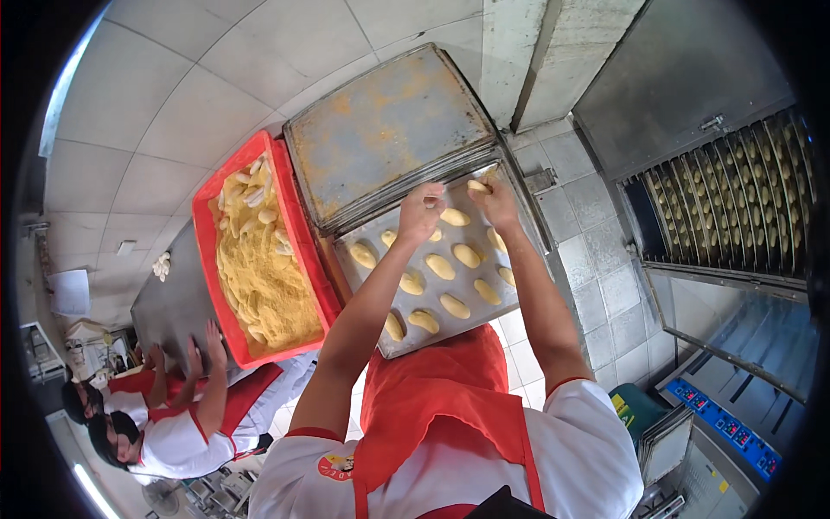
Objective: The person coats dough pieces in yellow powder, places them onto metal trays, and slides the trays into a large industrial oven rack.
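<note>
A metal baking tray lies before me with several oval pieces of pale dough spaced across it. Over its far right part, my right hand is closed around a dough piece dusted with crumbs. My left hand hovers beside it above the tray's far edge, fingers curled together; what they hold, if anything, is hidden. Left of the tray stands a red plastic crate of yellow crumbs, with more dough pieces at its far end.
Behind the tray is a stack of worn metal trays. To the right, an open cabinet rack holds trays of dough pieces. A blue control panel is at lower right. Two co-workers work at a metal table on the left.
</note>
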Demonstrator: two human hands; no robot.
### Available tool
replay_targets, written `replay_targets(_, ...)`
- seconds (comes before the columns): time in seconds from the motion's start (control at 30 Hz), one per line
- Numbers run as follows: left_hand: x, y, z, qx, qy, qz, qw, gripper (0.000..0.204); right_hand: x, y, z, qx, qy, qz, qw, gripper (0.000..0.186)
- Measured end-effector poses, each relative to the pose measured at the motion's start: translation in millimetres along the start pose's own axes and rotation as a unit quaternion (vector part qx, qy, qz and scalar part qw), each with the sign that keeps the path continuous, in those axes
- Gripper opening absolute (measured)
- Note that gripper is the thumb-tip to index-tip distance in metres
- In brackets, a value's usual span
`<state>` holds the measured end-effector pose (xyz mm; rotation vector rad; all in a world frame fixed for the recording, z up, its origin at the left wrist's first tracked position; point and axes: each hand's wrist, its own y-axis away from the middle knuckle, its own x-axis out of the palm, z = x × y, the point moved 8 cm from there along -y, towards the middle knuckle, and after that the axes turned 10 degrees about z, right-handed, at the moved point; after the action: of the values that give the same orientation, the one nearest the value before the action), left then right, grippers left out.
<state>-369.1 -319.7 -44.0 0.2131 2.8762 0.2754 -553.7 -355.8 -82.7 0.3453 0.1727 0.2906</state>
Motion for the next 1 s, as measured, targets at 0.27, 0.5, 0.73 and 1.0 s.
replay_targets(0.27,-20,57,36,-0.043,-0.118,-0.038,0.991,0.031,-3,2,-4,-0.1,0.056,-0.026,0.993,0.028)
replay_targets(0.5,-56,191,73,-0.136,-0.189,-0.093,0.968,0.037,-13,30,21,-0.217,0.286,-0.082,0.93,0.032)
replay_targets(0.73,-68,336,136,-0.239,-0.232,-0.302,0.893,0.049,-104,167,-58,-0.014,0.296,-0.216,0.93,0.03)
replay_targets(1.0,-31,343,165,-0.213,0.378,-0.171,0.884,0.045,-98,185,-111,0.004,0.167,-0.196,0.966,0.029)
